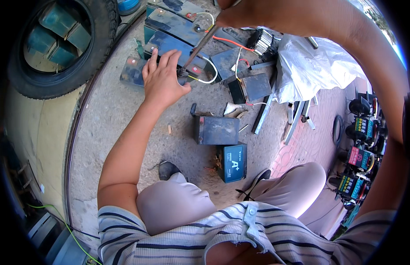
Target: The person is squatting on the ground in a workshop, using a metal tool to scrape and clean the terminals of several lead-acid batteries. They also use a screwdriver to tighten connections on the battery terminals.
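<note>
Right hand (275, 17) has its fingers clamped on a long metal rod (203, 46), angled down onto the front battery (133, 73) of the row on the concrete ground (138, 112); left hand's (160, 84) fingers are spread apart right beside the tip. If the rod skids, I'd expect it to jab that thumb or forefinger. Worse, bare metal straying onto the red terminal (195, 69) or catching the white wire (210, 78) could short something or yank a joint.

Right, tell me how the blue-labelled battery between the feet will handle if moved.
The blue-labelled battery should feel rigid, given its straight-edged case. As a boxy battery, it's probably heavy for its size. Its flat sides suggest sliding, not rolling.
</note>
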Tool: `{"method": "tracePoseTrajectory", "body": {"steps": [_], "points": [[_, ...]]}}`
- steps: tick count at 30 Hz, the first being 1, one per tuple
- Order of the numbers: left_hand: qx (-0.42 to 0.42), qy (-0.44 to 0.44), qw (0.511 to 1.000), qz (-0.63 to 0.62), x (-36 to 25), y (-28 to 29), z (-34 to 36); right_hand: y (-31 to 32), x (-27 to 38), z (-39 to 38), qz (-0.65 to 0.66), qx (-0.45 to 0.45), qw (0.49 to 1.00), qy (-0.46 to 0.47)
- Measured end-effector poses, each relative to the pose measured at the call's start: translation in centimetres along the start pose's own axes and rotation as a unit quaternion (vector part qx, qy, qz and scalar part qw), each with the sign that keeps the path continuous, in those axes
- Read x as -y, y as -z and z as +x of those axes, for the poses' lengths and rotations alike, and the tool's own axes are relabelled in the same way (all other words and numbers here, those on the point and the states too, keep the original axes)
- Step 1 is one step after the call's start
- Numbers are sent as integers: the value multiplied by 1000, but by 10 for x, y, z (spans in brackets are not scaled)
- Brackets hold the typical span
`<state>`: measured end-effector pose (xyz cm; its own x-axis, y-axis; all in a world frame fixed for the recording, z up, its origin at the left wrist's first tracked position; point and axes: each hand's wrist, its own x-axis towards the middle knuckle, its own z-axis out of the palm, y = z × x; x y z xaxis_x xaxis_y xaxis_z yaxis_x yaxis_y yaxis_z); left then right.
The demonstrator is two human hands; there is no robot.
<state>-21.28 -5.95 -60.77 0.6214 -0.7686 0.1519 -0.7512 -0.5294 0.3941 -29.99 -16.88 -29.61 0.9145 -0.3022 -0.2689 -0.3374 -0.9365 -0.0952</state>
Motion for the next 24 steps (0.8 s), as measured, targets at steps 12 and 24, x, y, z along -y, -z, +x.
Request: {"method": "tracePoseTrajectory", "body": {"steps": [12,24], "points": [[-73,63,988,118,-1,-6,-18,0,-13,5,-27,63,995,79],[-160,-77,982,66,14,-16,-17,-8,-31,9,39,-58,992,110]]}}
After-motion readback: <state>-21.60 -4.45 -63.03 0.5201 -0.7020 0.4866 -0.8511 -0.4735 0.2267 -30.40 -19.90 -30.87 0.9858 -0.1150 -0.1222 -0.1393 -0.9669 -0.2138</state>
